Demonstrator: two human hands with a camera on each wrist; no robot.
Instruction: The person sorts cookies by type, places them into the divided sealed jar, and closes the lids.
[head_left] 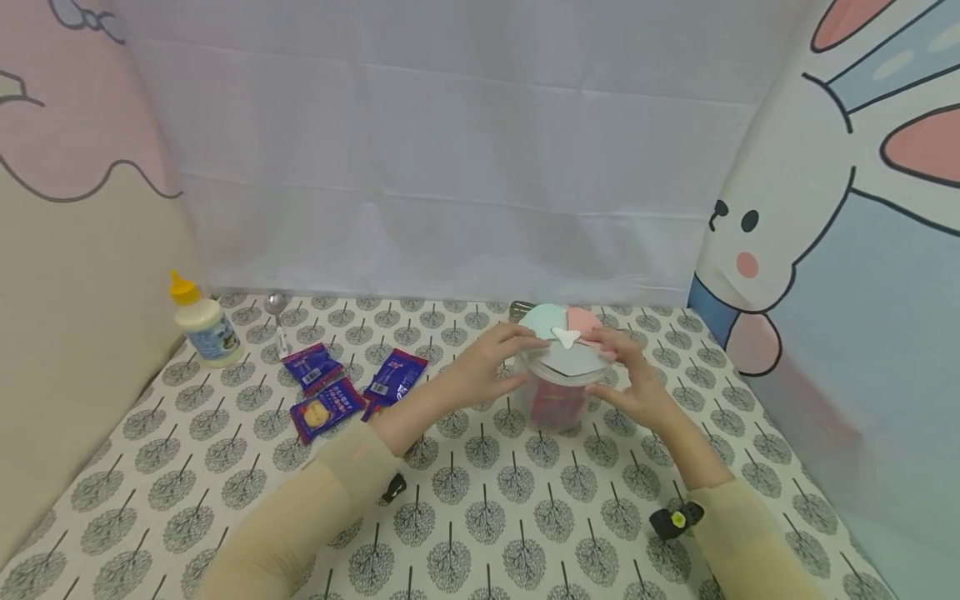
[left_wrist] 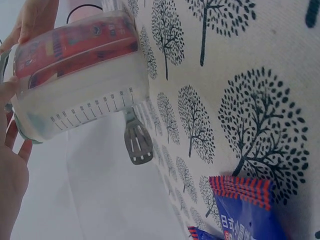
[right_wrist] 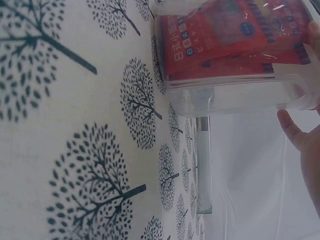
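A clear storage canister (head_left: pixel 558 404) stands upright on the table, with red snack packets (left_wrist: pixel 80 40) in one compartment and measuring marks on its wall. Its round lid (head_left: pixel 551 317) has mint, pink and pale grey sections and a white knob at the centre. From the left, my left hand (head_left: pixel 491 362) grips the lid's edge, fingers on top and thumb lower at the side. On the opposite side my right hand (head_left: pixel 633 379) holds the lid the same way, its thumb (right_wrist: pixel 290 127) against the canister near the rim.
Behind the canister lies a slotted spatula (left_wrist: pixel 137 142). Several blue-purple biscuit packets (head_left: pixel 327 408) lie left of my left forearm. Farther back are a metal spoon (head_left: pixel 277 308) and a yellow-capped bottle (head_left: pixel 206 325). Cloth walls (head_left: pixel 450 167) enclose the table on three sides.
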